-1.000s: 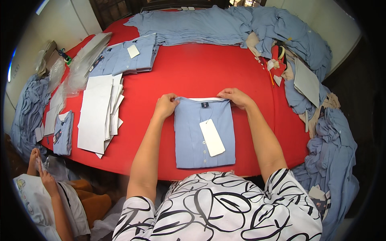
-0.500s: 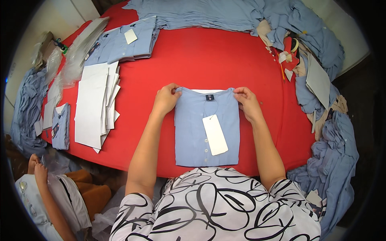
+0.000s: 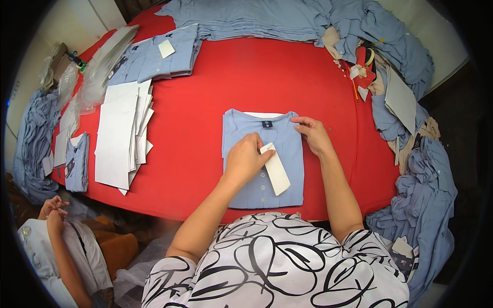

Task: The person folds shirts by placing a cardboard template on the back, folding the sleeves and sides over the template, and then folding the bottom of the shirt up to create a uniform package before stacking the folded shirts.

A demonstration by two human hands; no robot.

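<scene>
At the centre of the frame a folded light-blue shirt (image 3: pixel 263 159) of soft woven cloth lies flat on the smooth red table (image 3: pixel 205 77), a neat rectangle with its long axis running from the lower edge of the frame toward the top and its collar at the upper end, a strip of white card showing behind the collar. A stiff white paper tag (image 3: pixel 276 169), a narrow rectangle, lies on the shirt's buttoned front, tilted so its upper end leans left. The left hand (image 3: pixel 245 160) rests on the shirt with fingers curled, pinching the tag's upper end. The right hand (image 3: pixel 314 134) lies loosely open on the shirt's upper right corner, fingers pressing the cloth, gripping nothing. Left of centre sits a fanned stack of white card sheets (image 3: pixel 120 136); above it, another folded blue shirt (image 3: pixel 154 59). Crumpled blue shirts (image 3: pixel 416 169) heap along the right edge.
</scene>
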